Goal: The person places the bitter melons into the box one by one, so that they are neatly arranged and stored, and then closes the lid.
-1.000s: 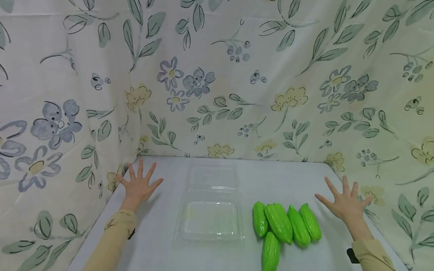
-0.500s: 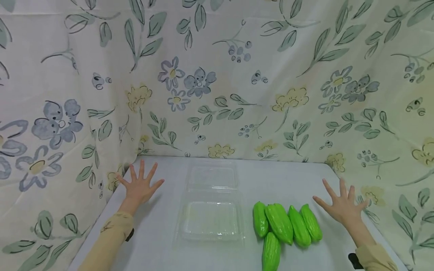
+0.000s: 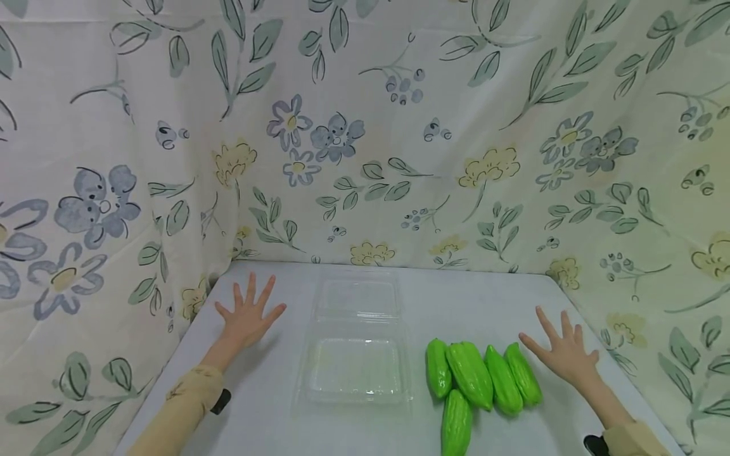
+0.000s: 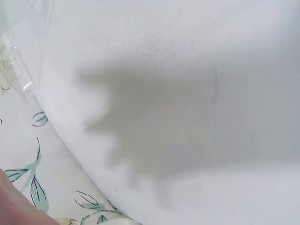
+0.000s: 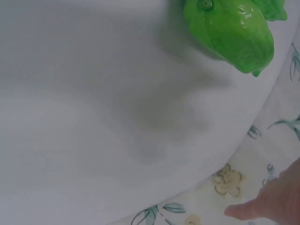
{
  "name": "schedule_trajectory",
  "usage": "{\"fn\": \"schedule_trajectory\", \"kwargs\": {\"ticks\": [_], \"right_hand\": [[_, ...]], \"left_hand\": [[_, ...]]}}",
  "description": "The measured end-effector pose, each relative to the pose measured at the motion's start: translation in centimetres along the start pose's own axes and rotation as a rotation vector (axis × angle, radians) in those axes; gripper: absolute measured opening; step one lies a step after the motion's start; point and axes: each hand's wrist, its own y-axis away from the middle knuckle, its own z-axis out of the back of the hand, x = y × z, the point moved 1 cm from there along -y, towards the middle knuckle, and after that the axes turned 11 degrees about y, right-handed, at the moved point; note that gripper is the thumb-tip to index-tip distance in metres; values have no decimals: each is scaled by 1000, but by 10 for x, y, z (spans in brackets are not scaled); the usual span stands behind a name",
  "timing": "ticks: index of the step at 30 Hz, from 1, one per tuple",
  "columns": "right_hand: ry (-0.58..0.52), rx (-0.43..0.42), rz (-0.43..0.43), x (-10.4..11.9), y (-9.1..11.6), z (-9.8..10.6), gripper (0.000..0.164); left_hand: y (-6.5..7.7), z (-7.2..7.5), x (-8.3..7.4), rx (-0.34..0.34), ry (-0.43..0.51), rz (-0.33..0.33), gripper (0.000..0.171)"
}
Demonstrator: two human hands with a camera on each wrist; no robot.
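With fingers spread wide, my left hand (image 3: 245, 323) hovers over the table's left side and holds nothing. In the left wrist view, part of that hand (image 4: 21, 206) shows at the lower left corner, with its shadow on the table. My right hand (image 3: 567, 358), also spread and holding nothing, is just right of several glossy, ridged, bright green gourd-like vegetables (image 3: 469, 377). One vegetable (image 3: 456, 421) lies in front of the others. A clear plastic clamshell container (image 3: 353, 370) lies between the hands, its lid (image 3: 357, 299) folded back away from me.
The white table (image 3: 473, 301) has a cream floral cloth (image 3: 371, 209) hanging behind it and along both sides. In the right wrist view, the table edge curves past the green vegetables (image 5: 234, 33).
My left hand has shifted slightly right. My right hand has drifted left and a little nearer to me, closer to the green vegetables. The container and vegetables stay put.
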Motion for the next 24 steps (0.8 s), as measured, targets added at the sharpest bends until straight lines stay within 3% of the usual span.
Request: {"fn": "schedule_trajectory", "kwargs": {"ticks": [8,17,24], "right_hand": [[-78,78,-2,8,4,-5,88],[-235,138,74,19,3,-7,87],[-376,192,132,26,1,-5,84]], "left_hand": [[4,-7,-14,34,87,-24,77],[4,-13,-31,98,254,-52,76],[4,-18,-45,168,333,-61,75]]}}
